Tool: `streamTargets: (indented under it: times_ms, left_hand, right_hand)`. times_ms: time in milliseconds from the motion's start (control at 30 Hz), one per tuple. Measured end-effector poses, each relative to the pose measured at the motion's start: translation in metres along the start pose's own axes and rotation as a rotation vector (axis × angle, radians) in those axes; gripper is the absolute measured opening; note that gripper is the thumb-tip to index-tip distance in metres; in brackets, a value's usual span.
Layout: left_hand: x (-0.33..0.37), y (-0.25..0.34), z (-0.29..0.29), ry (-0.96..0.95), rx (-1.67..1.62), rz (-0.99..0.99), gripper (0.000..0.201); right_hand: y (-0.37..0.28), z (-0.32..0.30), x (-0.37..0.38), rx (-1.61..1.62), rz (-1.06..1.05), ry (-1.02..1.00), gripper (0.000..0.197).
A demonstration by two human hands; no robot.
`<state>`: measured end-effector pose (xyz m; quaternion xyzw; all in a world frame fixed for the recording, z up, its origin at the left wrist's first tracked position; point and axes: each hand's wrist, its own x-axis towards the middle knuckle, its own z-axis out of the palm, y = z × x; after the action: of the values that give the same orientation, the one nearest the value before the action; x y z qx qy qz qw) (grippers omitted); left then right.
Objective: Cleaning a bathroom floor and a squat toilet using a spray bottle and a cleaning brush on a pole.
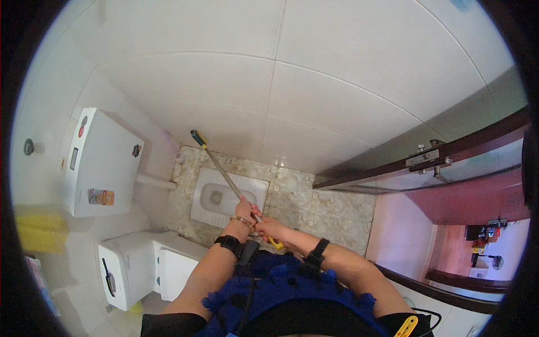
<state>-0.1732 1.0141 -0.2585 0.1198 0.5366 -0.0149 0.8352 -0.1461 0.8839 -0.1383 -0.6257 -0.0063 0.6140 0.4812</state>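
Observation:
Both my hands are closed around the metal pole of a long-handled brush. My left hand grips the pole higher up, toward the brush head, and wears a bead bracelet. Just to its right and lower, my right hand wraps the pole close to its yellow end. The brush slants up to the left over a white squat toilet set into the floor. Its small dark green and yellow head points to the far left, near the wall's foot. Bristles are too small to make out.
At the left a white box-shaped appliance hangs on the tiled wall, with a yellow cloth near it. Below stands a white tub-like machine. A dark-framed door with a metal latch stands ajar at the right. Marbled tile covers the floor.

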Motion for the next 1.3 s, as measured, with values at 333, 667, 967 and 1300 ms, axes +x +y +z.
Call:
streamTargets:
  times_ms: [333,667,967,1300]
  left_hand:
    - [-0.033,-0.141,0.053,0.096,0.336,-0.357,0.048]
    - [-0.051,-0.271,0.084,-0.054,0.442,-0.826,0.044]
    - [-0.032,-0.197,0.06,0.019,0.272,-0.591,0.042]
    - [-0.049,-0.005,0.015,-0.183,0.308,-0.597,0.065]
  right_hand:
    - [0.066,-0.055,-0.102,0.067,0.051,0.168,0.013]
    - [0.123,-0.087,-0.21,0.548,0.177,0.377,0.011]
    - [0.099,-0.077,-0.142,0.232,0.218,0.248,0.01]
    - [0.048,-0.028,-0.075,0.382,0.121,0.058,0.018]
